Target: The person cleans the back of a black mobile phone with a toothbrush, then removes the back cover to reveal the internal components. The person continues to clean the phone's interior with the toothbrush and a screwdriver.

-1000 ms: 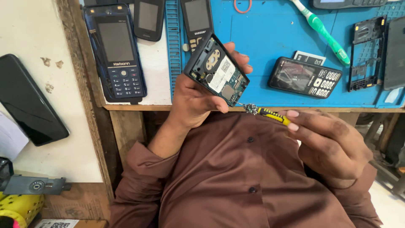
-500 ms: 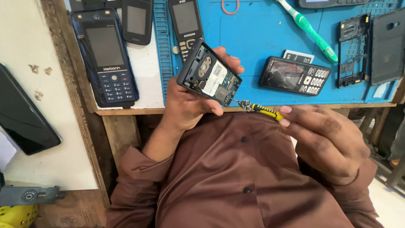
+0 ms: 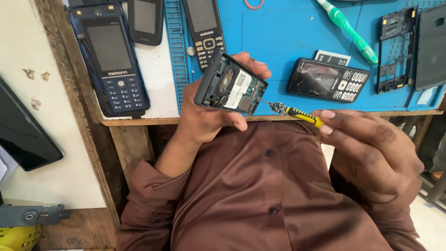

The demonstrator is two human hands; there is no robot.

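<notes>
At far left a dark blue keypad phone (image 3: 109, 60) lies face up on the tabletop (image 3: 288, 32), clear of the work. Our left hand (image 3: 204, 114) wraps around the opened phone body (image 3: 231, 84), tilting its exposed internals toward us for access. Our right hand (image 3: 367, 148) pinches a yellow-handled screwdriver (image 3: 297, 113), tip at the casing's lower edge. Beyond it, another black phone (image 3: 327, 80) and a green toothbrush (image 3: 348, 31) lie within reach.
</notes>
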